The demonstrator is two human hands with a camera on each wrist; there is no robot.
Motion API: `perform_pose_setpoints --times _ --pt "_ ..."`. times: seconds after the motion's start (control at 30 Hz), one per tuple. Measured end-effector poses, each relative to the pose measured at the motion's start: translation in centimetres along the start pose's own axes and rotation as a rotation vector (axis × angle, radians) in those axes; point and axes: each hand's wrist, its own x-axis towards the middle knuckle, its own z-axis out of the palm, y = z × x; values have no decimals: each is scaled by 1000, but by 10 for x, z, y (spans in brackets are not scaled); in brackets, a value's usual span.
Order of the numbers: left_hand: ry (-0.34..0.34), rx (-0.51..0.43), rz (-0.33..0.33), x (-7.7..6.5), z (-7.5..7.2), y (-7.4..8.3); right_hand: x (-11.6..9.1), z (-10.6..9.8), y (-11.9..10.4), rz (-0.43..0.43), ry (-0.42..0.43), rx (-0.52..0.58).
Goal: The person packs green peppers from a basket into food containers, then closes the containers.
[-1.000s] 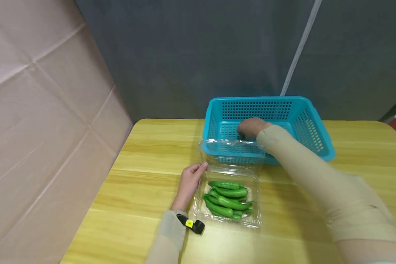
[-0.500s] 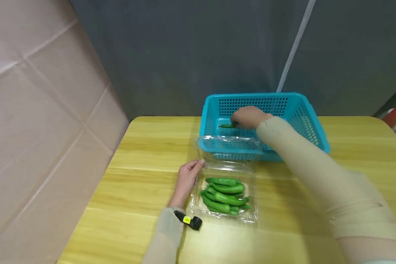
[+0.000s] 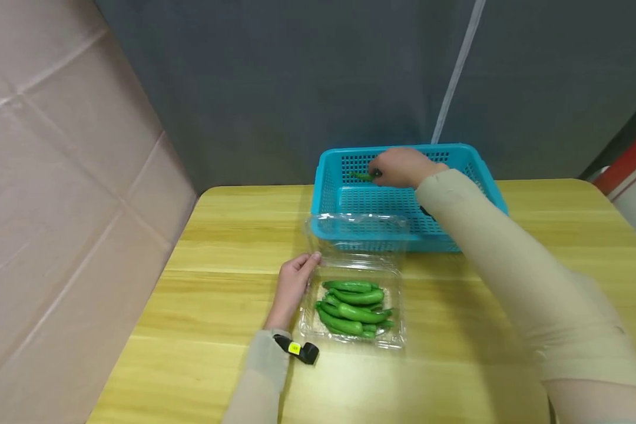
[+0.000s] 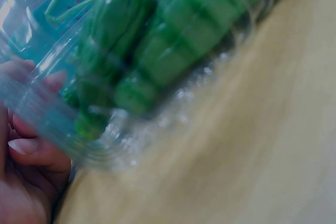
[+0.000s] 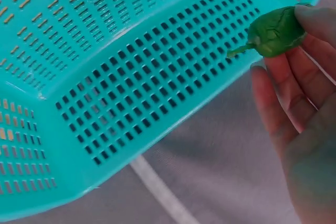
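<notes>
My right hand [image 3: 403,166] pinches a green pepper [image 5: 275,31] between thumb and fingers, its stem pointing away from the palm. In the head view that hand is over the back of a blue plastic basket [image 3: 387,203]. My left hand [image 3: 292,282] grips the left edge of a clear clamshell container [image 3: 397,335] near its hinge. Several green peppers [image 3: 355,312] lie side by side in the container's base. Its raised lid [image 3: 357,238] overlaps the basket's front. Up close in the left wrist view, curled fingers [image 4: 39,153] hold the clear plastic wall beside the peppers.
A wooden table [image 3: 222,294] carries both the container and the basket, which stands at the back edge. Behind it hangs a dark grey curtain [image 3: 275,88] with a pale strip. A pink-beige covered wall [image 3: 58,206] rises at the left.
The right hand has risen from the basket's floor toward its back rim, bringing up a green pepper. The left hand keeps its place on the container; the head view has shifted slightly.
</notes>
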Motion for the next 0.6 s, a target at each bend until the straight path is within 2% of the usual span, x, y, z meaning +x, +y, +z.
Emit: perform_pose_setpoints --times 0.3,0.43,0.6 --pt "-2 -4 1 3 -6 -1 -21 -21 6 65 93 125" --pt "0 -7 -5 4 -8 -1 -32 -26 -3 50 147 153" --pt "2 -16 2 6 -10 0 -45 -25 -15 7 243 125"
